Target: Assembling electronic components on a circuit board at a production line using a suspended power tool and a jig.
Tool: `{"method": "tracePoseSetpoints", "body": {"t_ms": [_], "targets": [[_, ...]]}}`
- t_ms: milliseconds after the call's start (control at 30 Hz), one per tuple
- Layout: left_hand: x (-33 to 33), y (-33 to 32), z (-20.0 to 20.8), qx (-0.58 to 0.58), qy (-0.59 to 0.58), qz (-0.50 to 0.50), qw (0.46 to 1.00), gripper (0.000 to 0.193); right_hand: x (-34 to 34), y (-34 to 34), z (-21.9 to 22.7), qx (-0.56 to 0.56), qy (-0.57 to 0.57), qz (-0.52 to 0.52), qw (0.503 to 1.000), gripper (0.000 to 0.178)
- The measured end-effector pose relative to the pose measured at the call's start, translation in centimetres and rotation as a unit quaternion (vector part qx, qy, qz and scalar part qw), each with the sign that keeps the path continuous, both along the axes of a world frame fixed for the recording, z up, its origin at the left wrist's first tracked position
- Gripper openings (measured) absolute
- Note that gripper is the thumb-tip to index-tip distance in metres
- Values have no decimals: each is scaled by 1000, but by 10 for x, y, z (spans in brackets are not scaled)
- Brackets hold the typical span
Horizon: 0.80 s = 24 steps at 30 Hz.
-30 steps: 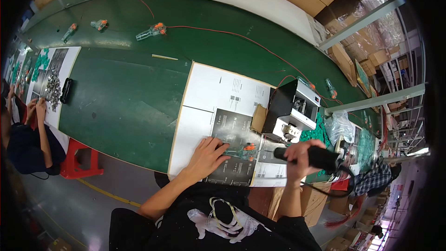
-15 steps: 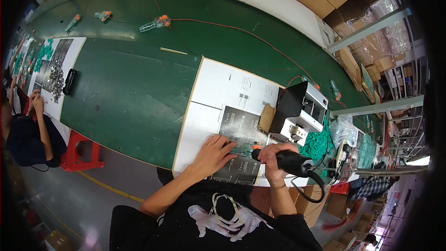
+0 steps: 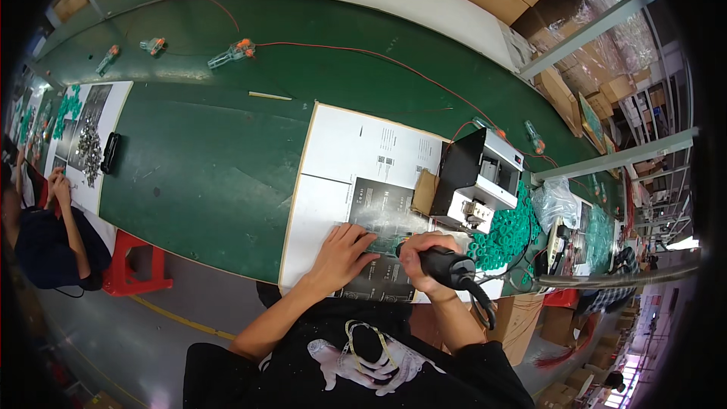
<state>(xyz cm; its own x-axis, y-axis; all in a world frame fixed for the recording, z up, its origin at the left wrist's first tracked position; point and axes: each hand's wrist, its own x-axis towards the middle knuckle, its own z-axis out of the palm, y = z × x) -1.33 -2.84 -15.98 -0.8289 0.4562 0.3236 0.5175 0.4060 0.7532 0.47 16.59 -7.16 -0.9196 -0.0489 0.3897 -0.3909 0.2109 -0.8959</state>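
Note:
My right hand is wrapped round a black electric screwdriver, which lies nearly level with its tip towards my left hand. My left hand is on the papered work area, its fingers and thumb closed about the near end of a small clear greenish plastic part. The driver's tip meets this part or is just beside it; the right hand partly hides the contact. Beyond the hands stands a black and white machine with a metal front. Green plastic rings are heaped to its right.
A brown cardboard flap is beside the machine. Clear tools with orange ends and a red wire lie along the green bench's far side. A co-worker sits at the left near a red stool. A metal post rises at the right.
My right hand and the screwdriver have moved left, closer to my left hand, covering the orange bit of the part. The view has shifted slightly; my left hand stays on the part.

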Motion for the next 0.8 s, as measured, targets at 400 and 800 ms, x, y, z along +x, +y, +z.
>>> {"method": "tracePoseSetpoints", "body": {"t_ms": [400,800], "targets": [[0,1,2,-14,3,4,1000,37,-32,82,65,-106,160,-322,927,25],[0,-3,1,-15,-9,-9,1000,38,2,12,42,-165,83,-86,979,34]]}}
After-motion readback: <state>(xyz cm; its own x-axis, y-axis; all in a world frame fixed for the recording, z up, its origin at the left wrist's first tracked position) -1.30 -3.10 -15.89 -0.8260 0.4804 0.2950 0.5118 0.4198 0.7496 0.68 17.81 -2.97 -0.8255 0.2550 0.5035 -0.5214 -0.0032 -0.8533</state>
